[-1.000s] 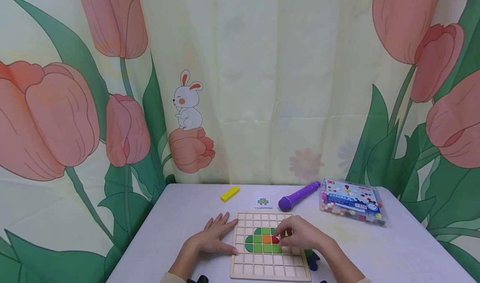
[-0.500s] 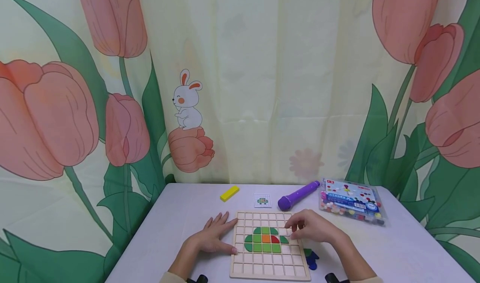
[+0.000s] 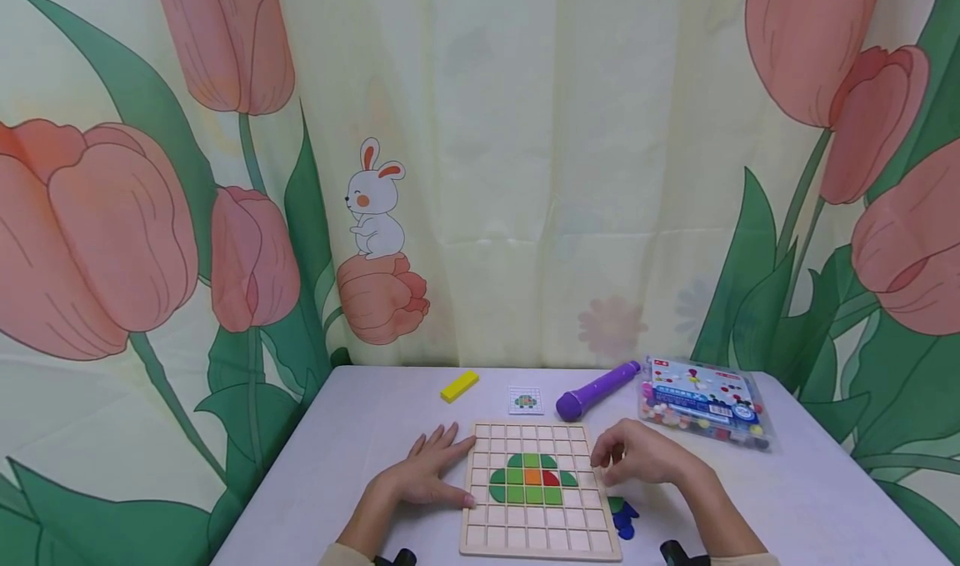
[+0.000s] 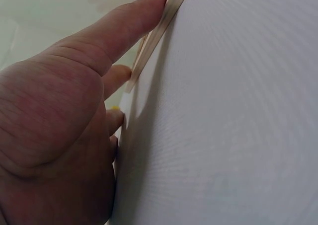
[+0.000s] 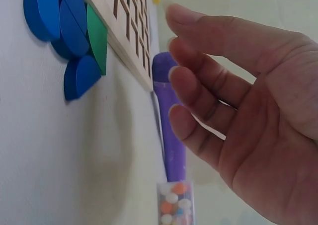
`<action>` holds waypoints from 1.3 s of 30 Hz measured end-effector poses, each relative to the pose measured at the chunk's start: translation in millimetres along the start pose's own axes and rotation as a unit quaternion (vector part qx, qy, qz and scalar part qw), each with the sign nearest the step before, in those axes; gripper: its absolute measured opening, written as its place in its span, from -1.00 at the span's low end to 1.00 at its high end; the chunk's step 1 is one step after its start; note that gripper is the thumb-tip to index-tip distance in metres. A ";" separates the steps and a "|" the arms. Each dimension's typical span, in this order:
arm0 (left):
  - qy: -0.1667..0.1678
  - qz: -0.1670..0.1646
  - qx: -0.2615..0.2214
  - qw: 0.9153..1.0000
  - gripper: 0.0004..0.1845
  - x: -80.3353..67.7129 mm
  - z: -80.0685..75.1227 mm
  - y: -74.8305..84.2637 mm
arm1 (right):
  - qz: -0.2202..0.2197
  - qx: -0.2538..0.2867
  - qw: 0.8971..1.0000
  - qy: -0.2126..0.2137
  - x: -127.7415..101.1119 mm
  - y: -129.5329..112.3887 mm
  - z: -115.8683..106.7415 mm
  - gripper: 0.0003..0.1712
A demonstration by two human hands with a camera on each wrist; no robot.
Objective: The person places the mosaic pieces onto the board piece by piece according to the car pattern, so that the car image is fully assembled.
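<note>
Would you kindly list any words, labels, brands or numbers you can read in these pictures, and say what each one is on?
None can be read.
Bead box: its lid label carries print, too small and blurred to read.
Small card: only a grid picture, no legible words.
Purple pen, yellow block, wooden grid board: no visible print.

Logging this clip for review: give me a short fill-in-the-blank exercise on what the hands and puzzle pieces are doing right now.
1. The left hand rests flat against the ____ edge of the wooden grid board.
2. The right hand holds ____.
3. The loose blue and green pieces lie on the table, beside the board's ____ edge.

Missing words: left; nothing; right
</note>
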State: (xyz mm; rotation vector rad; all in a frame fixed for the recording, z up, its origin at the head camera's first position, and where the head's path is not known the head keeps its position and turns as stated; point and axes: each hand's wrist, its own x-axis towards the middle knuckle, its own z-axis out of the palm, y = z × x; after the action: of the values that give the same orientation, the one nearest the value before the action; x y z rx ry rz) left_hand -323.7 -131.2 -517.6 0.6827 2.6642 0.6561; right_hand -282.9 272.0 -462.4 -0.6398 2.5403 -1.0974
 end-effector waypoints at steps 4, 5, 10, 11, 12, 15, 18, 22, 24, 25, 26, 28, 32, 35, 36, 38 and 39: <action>-0.002 -0.001 0.000 1.000 0.10 0.0 -0.1 0.4 | 0.012 -0.003 1.000 -0.017 -3.6 4.3 -2.4 -0.85; -0.002 -0.001 -0.001 1.000 0.10 0.0 0.1 0.5 | 0.014 -0.002 1.000 -0.022 -4.5 5.3 -2.8 -0.85; -0.003 -0.003 -0.005 1.000 0.10 0.1 0.5 0.4 | 0.012 0.008 0.999 -0.044 -7.4 8.7 -2.9 -0.84; -0.002 -0.003 -0.005 1.000 0.10 0.2 0.7 0.3 | 0.013 0.012 0.999 -0.049 -7.7 9.3 -2.7 -0.84; -0.002 -0.002 -0.004 1.000 0.10 0.3 0.9 0.1 | 0.014 0.015 0.998 -0.053 -8.0 9.7 -2.4 -0.83; -0.001 0.002 0.000 1.000 0.09 0.7 2.0 -0.6 | 0.025 0.021 0.998 -0.060 -8.5 11.7 -1.1 -0.82; 0.000 0.003 0.003 1.000 0.08 0.9 2.4 -0.7 | 0.035 0.023 0.997 -0.064 -8.1 13.9 0.3 -0.82; 0.001 0.001 0.001 1.000 0.08 0.7 2.0 -0.1 | 0.045 0.016 0.997 -0.064 -6.8 14.7 3.0 -0.82; 0.000 0.002 0.001 1.000 0.08 0.7 2.1 -0.1 | 0.049 0.011 0.997 -0.062 -6.5 14.1 4.3 -0.82; 0.000 0.002 0.000 1.000 0.08 0.9 2.2 -0.4 | 0.051 0.008 0.997 -0.062 -6.4 13.9 4.9 -0.82; -0.001 0.003 0.000 1.000 0.08 1.1 2.2 -0.6 | 0.052 0.006 0.997 -0.060 -6.4 13.6 5.3 -0.82; -0.001 0.002 0.000 1.000 0.09 1.9 2.7 -1.4 | 0.052 0.002 0.997 -0.056 -6.5 13.4 5.6 -0.81; 0.000 -0.001 -0.002 1.000 0.09 3.0 3.0 -2.7 | 0.049 -0.005 0.998 -0.050 -6.8 13.9 5.2 -0.81; 0.001 -0.002 -0.003 1.000 0.10 3.0 2.8 -2.8 | 0.053 -0.005 0.997 -0.047 -6.8 15.0 4.7 -0.82; 0.001 -0.001 -0.004 1.000 0.10 3.0 2.7 -2.8 | 0.056 -0.004 0.997 -0.046 -6.8 15.5 4.6 -0.82; 0.002 0.000 -0.003 1.000 0.10 2.7 2.4 -2.6 | 0.064 -0.001 0.997 -0.043 -6.7 16.3 4.3 -0.82; 0.002 0.001 -0.003 1.000 0.10 2.6 2.3 -2.5 | 0.068 0.000 0.997 -0.042 -6.6 16.7 4.2 -0.83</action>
State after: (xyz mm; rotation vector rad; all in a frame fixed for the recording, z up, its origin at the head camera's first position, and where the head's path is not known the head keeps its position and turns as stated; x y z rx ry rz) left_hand -325.9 -131.0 -521.3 0.6819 2.6656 0.6660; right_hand -280.1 282.9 -477.0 -0.4948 2.4721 -1.0023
